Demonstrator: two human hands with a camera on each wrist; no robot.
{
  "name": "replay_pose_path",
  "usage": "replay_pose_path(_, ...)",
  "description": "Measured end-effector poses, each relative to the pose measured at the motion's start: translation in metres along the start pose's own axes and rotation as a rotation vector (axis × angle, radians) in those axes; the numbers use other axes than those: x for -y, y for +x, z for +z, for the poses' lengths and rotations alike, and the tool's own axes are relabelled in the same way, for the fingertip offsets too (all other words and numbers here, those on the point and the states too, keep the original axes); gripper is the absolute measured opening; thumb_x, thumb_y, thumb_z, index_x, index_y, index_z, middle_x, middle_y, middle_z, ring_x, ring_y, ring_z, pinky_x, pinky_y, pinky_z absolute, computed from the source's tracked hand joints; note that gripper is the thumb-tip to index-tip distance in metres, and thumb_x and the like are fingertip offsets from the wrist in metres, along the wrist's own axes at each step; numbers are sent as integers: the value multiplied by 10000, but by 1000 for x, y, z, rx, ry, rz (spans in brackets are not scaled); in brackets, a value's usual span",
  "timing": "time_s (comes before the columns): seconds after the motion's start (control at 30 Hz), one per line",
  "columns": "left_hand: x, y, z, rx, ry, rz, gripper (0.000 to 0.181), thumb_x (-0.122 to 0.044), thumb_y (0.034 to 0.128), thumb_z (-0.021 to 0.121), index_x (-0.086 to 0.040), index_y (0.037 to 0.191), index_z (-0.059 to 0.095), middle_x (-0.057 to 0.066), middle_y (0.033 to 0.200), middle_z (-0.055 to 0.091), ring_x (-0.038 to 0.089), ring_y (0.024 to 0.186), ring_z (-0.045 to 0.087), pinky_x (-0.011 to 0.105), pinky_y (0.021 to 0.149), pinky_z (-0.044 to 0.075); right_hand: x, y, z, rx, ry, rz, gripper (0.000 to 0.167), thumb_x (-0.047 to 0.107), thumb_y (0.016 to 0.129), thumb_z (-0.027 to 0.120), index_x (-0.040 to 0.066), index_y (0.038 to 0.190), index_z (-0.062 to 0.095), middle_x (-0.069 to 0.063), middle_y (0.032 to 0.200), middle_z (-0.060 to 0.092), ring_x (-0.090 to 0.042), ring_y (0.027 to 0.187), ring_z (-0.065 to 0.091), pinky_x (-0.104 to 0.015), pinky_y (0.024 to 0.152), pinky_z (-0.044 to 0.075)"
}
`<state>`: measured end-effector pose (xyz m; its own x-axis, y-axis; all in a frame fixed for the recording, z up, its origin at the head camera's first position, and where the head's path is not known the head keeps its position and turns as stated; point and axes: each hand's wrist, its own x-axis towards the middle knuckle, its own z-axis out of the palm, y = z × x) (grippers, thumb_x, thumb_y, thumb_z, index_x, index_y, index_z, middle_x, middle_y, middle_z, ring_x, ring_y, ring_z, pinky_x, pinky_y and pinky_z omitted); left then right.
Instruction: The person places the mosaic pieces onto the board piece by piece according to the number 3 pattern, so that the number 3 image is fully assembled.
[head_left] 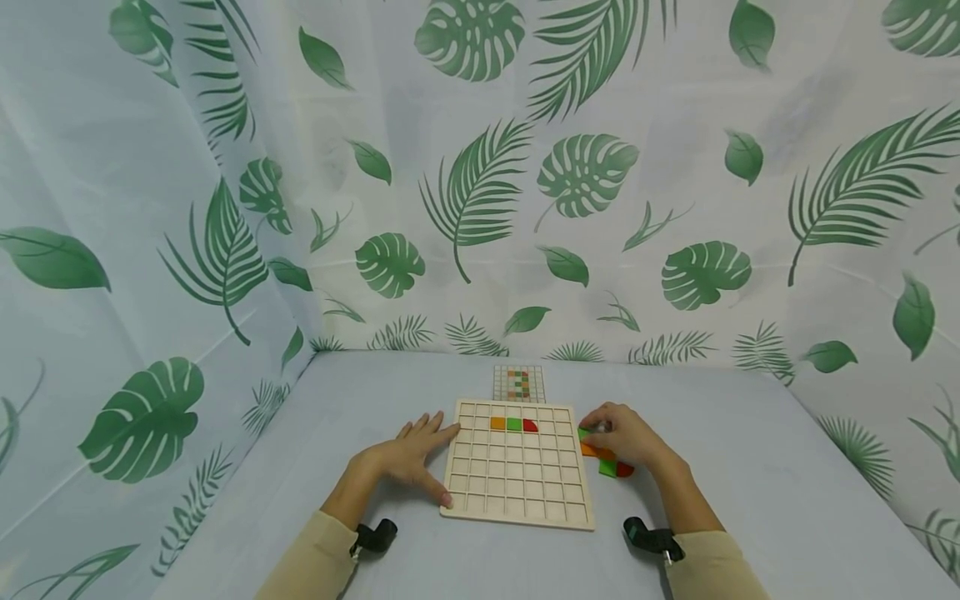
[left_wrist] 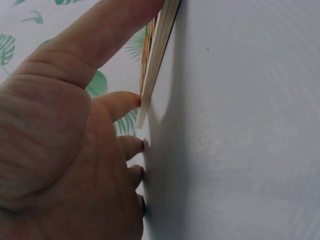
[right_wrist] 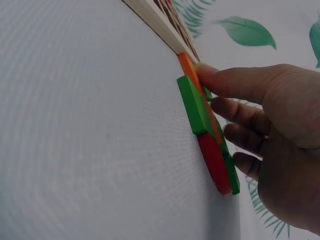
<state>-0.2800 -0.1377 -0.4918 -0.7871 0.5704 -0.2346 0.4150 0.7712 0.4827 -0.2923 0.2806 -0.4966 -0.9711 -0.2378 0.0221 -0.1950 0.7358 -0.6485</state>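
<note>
A wooden grid board (head_left: pixel 517 477) lies flat on the table. In its upper rows sit an orange tile (head_left: pixel 498 423), a green tile (head_left: pixel 513 424) and a red curved-edge tile (head_left: pixel 530 426). My left hand (head_left: pixel 405 454) has its fingers spread; thumb and index finger touch the board's left edge. Beyond the right edge, my right hand (head_left: pixel 626 435) pinches a green tile (right_wrist: pixel 208 93) between thumb and index finger, low over a cluster of loose tiles. Around it lie an orange tile (right_wrist: pixel 187 65), another green tile (right_wrist: pixel 192 105) and a red curved piece (right_wrist: pixel 215 162), partly covered by one another.
Behind the board lies a small pattern card (head_left: pixel 519 383) printed with a grid and coloured shapes. A pale cloth covers the table (head_left: pixel 420 558). Leaf-printed curtains (head_left: pixel 480 317) hang at the back and sides. Each wrist wears a black camera mount (head_left: pixel 652 537).
</note>
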Motion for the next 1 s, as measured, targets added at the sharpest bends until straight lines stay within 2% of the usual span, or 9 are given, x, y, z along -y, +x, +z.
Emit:
replay_pose_path(0.17,1,0,0,-4,-1,-5,1259,-650,685,896,-253,1676,228,162,1758,30,384,1630,-26,595,1310,29,1,1,0,4,1,-2,133,134,920,787,110,1050,775,-46,1011,663,-209,855,501,-338,710,434)
replay_pose_path(0.37,0,-1,-1,-4,0,2,1263,-650,682,897,-240,1675,234,170,1757,41,391,1629,-14,601,1308,44,3,0,2,5,20,38,112,138,916,790,149,1014,736,-23,920,650,-209,822,526,-329,680,455)
replay_pose_path(0.57,0,0,-1,0,4,8,1265,-662,681,890,-252,1677,226,155,1759,34,385,1630,-23,601,1308,33,4,0,1,-22,-2,80,79,154,923,783,191,960,724,-1,906,664,-205,840,558,-330,720,469)
replay_pose_path(0.8,1,1,-1,2,-4,0,1263,-660,682,891,-254,1676,225,154,1759,31,389,1629,-27,597,1309,28,4,0,2,-36,21,89,44,173,935,773,176,978,764,-10,886,667,-208,852,568,-330,727,486)
replay_pose_path(1.0,0,1,-1,-3,-7,-7,1259,-638,686,901,-256,1676,224,158,1759,34,389,1629,-24,595,1310,29,5,0,-1,-66,32,58,76,146,941,759,145,1011,787,2,897,707,-194,836,593,-320,722,519)
